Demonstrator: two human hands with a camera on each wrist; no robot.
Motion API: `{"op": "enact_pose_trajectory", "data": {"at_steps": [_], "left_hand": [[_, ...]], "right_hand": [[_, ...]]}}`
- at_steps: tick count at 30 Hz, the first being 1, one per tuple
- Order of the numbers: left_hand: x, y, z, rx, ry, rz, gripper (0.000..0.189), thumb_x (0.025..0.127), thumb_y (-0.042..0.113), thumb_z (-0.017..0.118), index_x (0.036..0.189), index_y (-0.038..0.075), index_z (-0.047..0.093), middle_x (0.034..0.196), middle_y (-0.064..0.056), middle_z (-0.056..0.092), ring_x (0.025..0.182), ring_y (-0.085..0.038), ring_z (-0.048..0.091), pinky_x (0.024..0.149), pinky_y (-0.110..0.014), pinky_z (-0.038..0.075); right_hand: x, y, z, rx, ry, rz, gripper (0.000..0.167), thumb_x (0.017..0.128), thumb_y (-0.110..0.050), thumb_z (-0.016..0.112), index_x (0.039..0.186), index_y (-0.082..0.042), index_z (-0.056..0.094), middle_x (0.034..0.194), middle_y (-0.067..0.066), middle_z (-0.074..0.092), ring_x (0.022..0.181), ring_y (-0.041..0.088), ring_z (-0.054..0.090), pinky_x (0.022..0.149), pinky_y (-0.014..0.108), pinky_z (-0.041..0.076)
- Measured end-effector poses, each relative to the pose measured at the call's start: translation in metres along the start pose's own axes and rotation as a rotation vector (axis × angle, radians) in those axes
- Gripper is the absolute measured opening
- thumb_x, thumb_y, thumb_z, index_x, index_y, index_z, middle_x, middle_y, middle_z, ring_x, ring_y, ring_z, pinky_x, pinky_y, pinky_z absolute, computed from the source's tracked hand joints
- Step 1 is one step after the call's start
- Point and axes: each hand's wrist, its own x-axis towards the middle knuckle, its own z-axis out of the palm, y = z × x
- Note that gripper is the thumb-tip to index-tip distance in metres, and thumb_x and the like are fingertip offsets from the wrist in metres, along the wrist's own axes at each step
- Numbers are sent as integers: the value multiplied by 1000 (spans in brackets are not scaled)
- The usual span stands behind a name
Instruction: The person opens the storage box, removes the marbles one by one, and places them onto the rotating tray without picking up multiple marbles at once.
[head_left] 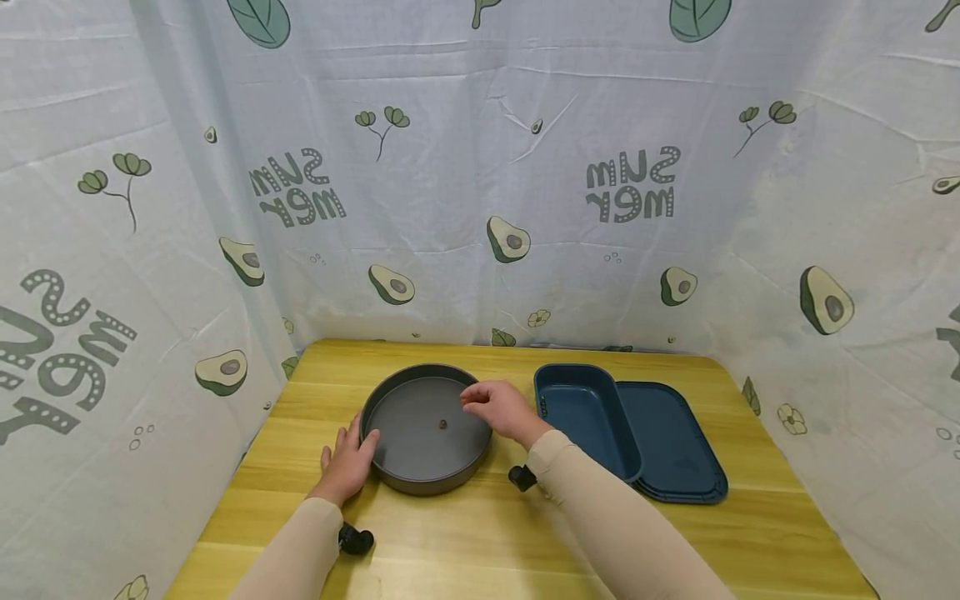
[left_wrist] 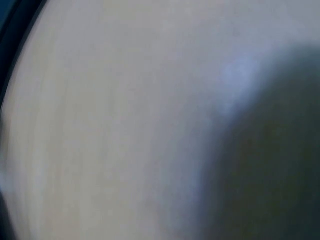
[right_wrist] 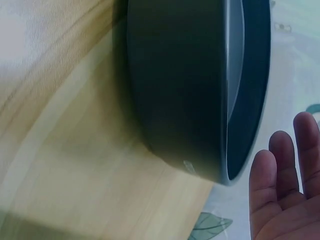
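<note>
Steadying the round pan (head_left: 420,483) on the wooden table (head_left: 431,546), we are holding its left rim with the left hand (head_left: 347,468), the thumb lapping over the edge and the fingers lying along the outer wall. The left wrist view is showing only blur. Farther in, the brown piece (head_left: 443,424) is lying on the pan's floor, just right of its middle. Above the right rim we are poising the right hand (head_left: 504,408), its fingers bent and narrow towards the thumb; whether they are holding anything, we cannot tell. We are judging the step in hand to be the careful handling of small pieces at the pan, though in which direction is remaining unclear. The next move, we are supposing, is calling for a fine fingertip action over the pan's floor, with the pan staying still. Beyond the right forearm, the blue container (head_left: 600,429) is standing beside a flat blue tray (head_left: 671,437). Behind everything, the printed curtain (head_left: 450,183) is hanging.
</note>
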Motion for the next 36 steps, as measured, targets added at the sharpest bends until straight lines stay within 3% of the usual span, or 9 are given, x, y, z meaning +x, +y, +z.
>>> {"op": "enact_pose_trajectory", "data": {"at_steps": [6, 14, 22, 36], "left_hand": [[0, 0, 0, 2, 1, -2, 75, 113, 51, 32, 171, 11, 6, 175, -27, 12, 162, -51, -3, 122, -71, -18], [-1, 2, 0, 11, 11, -7, 74, 113, 51, 33, 171, 11, 9, 175, -26, 13, 162, -50, -1, 123, -70, -16], [-2, 5, 0, 2, 12, -6, 74, 113, 50, 34, 171, 11, 10, 175, -27, 13, 162, -51, -1, 123, -70, -16], [-4, 7, -2, 6, -1, -22, 73, 114, 48, 33, 171, 12, 6, 175, -25, 12, 162, -50, -3, 123, -70, -18]], "right_hand": [[1, -2, 7, 18, -25, 3, 27, 101, -14, 70, 126, -6, 76, 118, 4, 78, 112, 25, 73, 96, 42, 61], [0, -5, 11, 17, -30, 10, 23, 102, -16, 70, 123, -14, 78, 119, 3, 77, 113, 24, 73, 98, 42, 61], [0, -5, 13, 23, -33, -1, 26, 102, -16, 70, 126, -7, 76, 118, 3, 77, 113, 25, 73, 98, 43, 60], [1, -5, 14, 29, -34, -10, 28, 102, -16, 71, 127, -6, 76, 119, 4, 77, 112, 25, 73, 98, 43, 60]]}}
